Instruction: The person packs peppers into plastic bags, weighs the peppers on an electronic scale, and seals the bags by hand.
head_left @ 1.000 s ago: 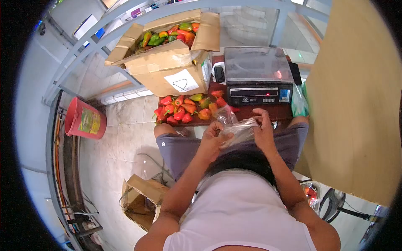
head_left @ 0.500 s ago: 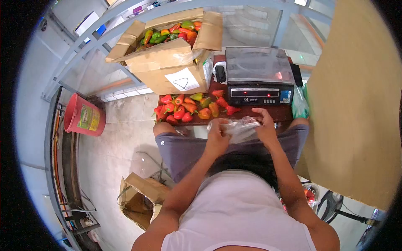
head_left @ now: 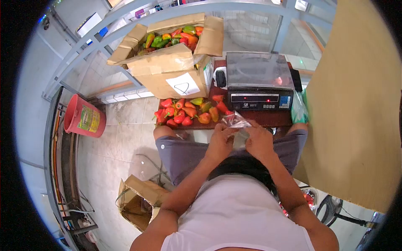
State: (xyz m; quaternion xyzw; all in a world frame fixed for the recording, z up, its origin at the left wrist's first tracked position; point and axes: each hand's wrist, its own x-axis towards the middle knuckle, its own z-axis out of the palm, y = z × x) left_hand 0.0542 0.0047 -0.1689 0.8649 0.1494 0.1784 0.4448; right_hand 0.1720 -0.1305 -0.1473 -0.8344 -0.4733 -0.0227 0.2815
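One crumpled, clear plastic bag (head_left: 235,120) pinched at the near edge of a dark-red table (head_left: 270,119)

Before me, a person in a white sleeveless top (head_left: 247,213) works with both arms reaching toward twelve o'clock. The left hand (head_left: 220,144) has its fingers closed on the bag's left side, and the right hand (head_left: 259,143) grips its right side, thumbs facing each other; how firmly, I cannot tell. The bag is just ahead of the fingertips, at twelve o'clock.

At ten o'clock from the hands, a loose heap of red, orange and green peppers (head_left: 188,112) lies on the table. Between ten and eleven o'clock, behind the heap, an open brown cardboard box (head_left: 146,77) holds more of them. At one o'clock sits a black digital scale (head_left: 259,83) with a red-lit display. Near its right side, at two o'clock, hangs a translucent green plastic bag (head_left: 300,109). Well apart on the floor, a pink-red plastic bucket (head_left: 86,118) leans at nine o'clock, and an open, battered cardboard carton (head_left: 144,190) lies at eight.
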